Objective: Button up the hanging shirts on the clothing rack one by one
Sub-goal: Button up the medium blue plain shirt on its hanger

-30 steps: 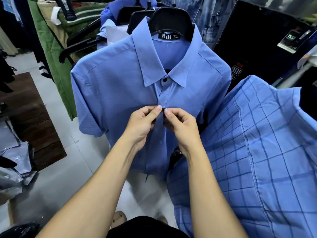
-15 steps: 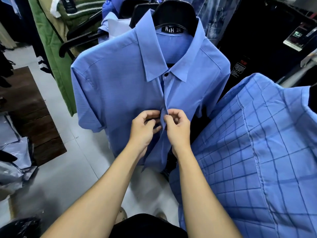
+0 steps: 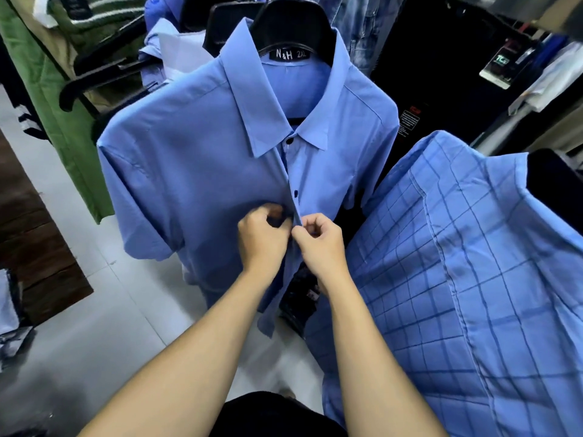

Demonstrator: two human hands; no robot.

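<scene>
I have my left hand (image 3: 263,239) and right hand (image 3: 318,242) each pinching the front edge of the thin, limp blue shirt (image 3: 195,159) below its second button (image 3: 296,193), best held close there.

The light is soft and even, and it seems to come from above; the plain blue shirt (image 3: 195,159) looks bright and has only gentle shadows in its folds; the floor (image 3: 104,326) at 8 o'clock shines a little, pale and grey; the back at 1 o'clock is very dark, so little shows there; the picture bends at its edges, so the checked shirt (image 3: 473,279) at 4 o'clock looks stretched and big; the far corners look a bit blurry.
</scene>
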